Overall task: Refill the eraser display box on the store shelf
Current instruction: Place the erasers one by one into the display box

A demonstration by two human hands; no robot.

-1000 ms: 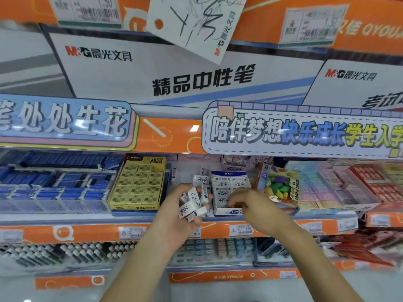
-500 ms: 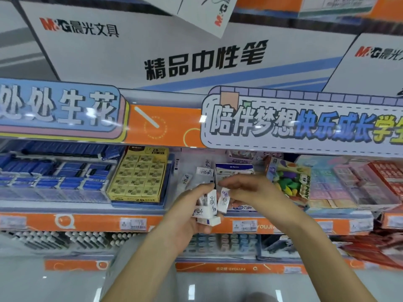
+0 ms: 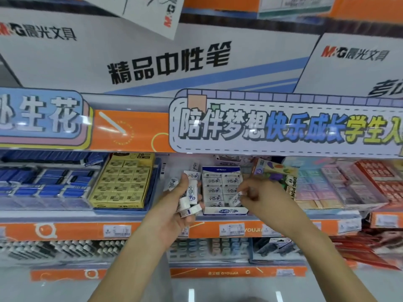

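A white and blue eraser display box (image 3: 224, 211) stands on the middle shelf, with rows of wrapped white erasers (image 3: 214, 190) inside. My left hand (image 3: 174, 203) is just left of the box, holding a bunch of white erasers (image 3: 192, 192) in blue-printed sleeves. My right hand (image 3: 259, 195) is at the box's right side and pinches one white eraser (image 3: 236, 199) over the lower right rows.
A yellow eraser box (image 3: 122, 182) sits left of the display box, with blue boxes (image 3: 43, 182) further left. A colourful eraser pack (image 3: 274, 173) and pastel and red boxes (image 3: 349, 184) lie to the right. An overhanging sign (image 3: 283, 127) hangs above; pens fill the lower shelf (image 3: 65, 247).
My right hand took one eraser from the bunch in my left hand and carried it right, over the display box. The camera moved closer to the shelf.
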